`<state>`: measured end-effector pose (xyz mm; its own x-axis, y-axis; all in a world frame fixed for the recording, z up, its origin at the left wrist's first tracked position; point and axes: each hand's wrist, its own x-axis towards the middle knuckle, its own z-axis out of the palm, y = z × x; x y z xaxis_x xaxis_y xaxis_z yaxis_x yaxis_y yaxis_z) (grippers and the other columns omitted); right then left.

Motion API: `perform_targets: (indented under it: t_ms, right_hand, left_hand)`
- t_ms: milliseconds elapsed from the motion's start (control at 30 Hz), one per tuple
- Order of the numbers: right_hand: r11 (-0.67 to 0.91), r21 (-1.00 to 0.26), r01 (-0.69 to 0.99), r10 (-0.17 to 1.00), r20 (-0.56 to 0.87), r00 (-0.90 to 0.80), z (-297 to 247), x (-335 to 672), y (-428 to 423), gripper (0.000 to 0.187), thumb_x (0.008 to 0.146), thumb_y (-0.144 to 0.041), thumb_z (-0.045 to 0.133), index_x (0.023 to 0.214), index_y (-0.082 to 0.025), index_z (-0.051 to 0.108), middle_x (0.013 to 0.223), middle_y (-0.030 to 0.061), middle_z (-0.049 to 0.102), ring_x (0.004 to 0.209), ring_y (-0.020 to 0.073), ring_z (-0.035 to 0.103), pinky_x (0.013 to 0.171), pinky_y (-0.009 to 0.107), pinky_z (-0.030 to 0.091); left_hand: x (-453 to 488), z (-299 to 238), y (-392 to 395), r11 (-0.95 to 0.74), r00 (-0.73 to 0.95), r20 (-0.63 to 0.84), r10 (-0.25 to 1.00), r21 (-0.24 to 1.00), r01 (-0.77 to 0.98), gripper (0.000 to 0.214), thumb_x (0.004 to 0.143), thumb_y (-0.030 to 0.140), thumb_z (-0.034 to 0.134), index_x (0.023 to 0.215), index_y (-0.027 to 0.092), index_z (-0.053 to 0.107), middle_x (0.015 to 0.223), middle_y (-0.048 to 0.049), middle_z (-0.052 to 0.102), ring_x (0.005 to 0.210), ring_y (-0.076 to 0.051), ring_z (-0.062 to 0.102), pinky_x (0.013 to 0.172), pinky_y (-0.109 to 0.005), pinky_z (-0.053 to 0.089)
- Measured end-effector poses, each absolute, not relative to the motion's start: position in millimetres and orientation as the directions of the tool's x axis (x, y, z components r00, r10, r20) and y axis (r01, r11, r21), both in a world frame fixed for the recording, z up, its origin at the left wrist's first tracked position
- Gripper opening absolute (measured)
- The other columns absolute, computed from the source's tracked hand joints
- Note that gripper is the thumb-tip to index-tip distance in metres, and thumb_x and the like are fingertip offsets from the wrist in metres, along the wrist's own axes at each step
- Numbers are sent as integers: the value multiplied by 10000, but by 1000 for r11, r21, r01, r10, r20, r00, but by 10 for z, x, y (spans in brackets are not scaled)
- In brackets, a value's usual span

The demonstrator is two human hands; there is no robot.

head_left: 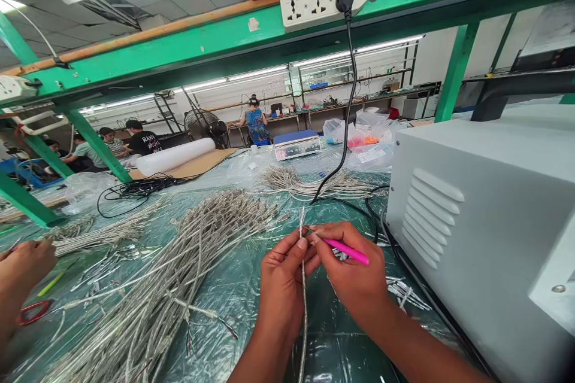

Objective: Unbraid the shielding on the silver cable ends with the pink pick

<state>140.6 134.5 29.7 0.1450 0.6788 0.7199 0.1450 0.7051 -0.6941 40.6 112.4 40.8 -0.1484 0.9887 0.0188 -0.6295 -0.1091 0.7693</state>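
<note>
Desk (251, 311): green top under clear plastic sheeting; carries everything below.

Grey cabinet (485, 191): metal housing with louvred vents, standing on the desk; landmark for all entries.

Heap of braided cables (179, 269): silver-sheathed leads, loosely fanned, well to the left of the grey cabinet.

White roll (175, 155): lying flat, far left of the grey cabinet and behind the heap.

Second cable bundle (309, 182): smaller, left of the grey cabinet's far corner.

Power strip (323, 3): white, fixed to the green beam above and left of the grey cabinet; a black cord (350, 102) hangs from it to the desk.

Co-worker's hand (22, 269): at the frame edge, farthest left of the grey cabinet, beside a red-handled tool (31, 311).

Left hand (281, 281): near the grey cabinet's lower left; thumb and fingers pinched together on a single braided cable (303, 305), just below its upper end.

Right hand (354, 278): between the left hand and the grey cabinet; fingers closed around a pink tool (348, 251), fingertips meeting the cable's end.

Single braided cable: upright between both hands, its length trailing down towards the camera.
</note>
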Motion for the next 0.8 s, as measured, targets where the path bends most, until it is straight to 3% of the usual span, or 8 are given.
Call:
perform_targets:
  t_ms: [200,367,633,800]
  right_hand:
    - [688,-708,158,688,706,167,300,1418,1350,92,856,-150,620,835,-240,625,859,0,726,824,163,706,730,267,565]
    - [659,-729,185,674,681,286,295,1463,1416,112,868,-135,575,844,-227,635,880,15,703,884,172,682,814,304,547]
    - [745,-658,105,644,752,145,320,1434,1351,156,792,-75,617,788,-231,609,795,-6,705,810,167,706,751,283,566]
    - [735,-669,110,662,743,97,305,1421,1352,143,794,-88,625,782,-230,612,778,-5,704,790,173,707,741,293,568]
  left_hand:
    - [392,376,1124,-87,-123,12,992,776,-624,212,789,140,734,994,87,727,978,-149,753,923,-264,718,775,-308,585]
    - [423,351,1127,-50,-68,8,998,770,-637,160,825,158,710,966,83,711,963,-175,751,953,-269,714,882,-368,563]
    - [405,392,1126,-118,-161,19,987,767,-631,208,768,111,750,975,101,726,919,-116,762,833,-184,729,709,-204,574]
    - [407,430,1121,-131,-181,22,983,776,-617,234,698,137,805,921,110,741,895,-114,762,853,-240,730,731,-270,588]
